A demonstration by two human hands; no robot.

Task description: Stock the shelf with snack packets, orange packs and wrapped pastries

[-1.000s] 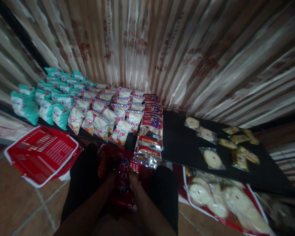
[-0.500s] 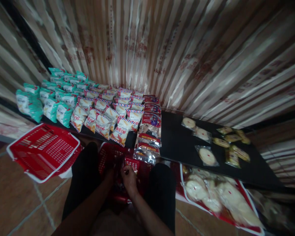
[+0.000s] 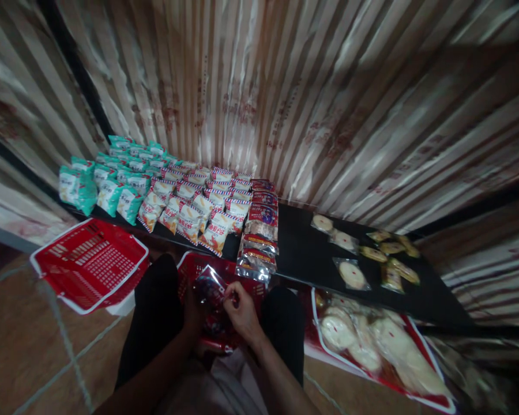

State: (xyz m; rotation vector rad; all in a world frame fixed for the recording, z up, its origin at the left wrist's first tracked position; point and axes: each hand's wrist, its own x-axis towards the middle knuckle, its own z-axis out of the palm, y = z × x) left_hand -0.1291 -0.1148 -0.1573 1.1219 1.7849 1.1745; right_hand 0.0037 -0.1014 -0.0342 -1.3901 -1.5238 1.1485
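A shiny dark snack packet [image 3: 210, 286] is raised over the red basket [image 3: 253, 286] between my knees. My right hand [image 3: 241, 311] is closed in a pinch at the packet's right edge. On its left side, my left hand [image 3: 192, 311] grips the same packet; that hand lies in shadow and its fingers are partly hidden. More dark packets seem to lie below in the basket, too dim to make out. Just beyond, a row of dark red and silver packets [image 3: 262, 230] overlaps along the black shelf [image 3: 296, 239].
White snack bags [image 3: 190, 219] and teal bags [image 3: 108, 193] fill the shelf's left part. Round wrapped crackers [image 3: 352, 275] and yellow packets [image 3: 389, 248] lie to the right. A red basket [image 3: 90, 259] stands left; another basket [image 3: 315, 311] with pale wrapped rounds stands right. A striped curtain [image 3: 251, 86] hangs behind.
The snack packet has come up into view between my hands. My right hand has shifted slightly right. The camera view has turned a little.
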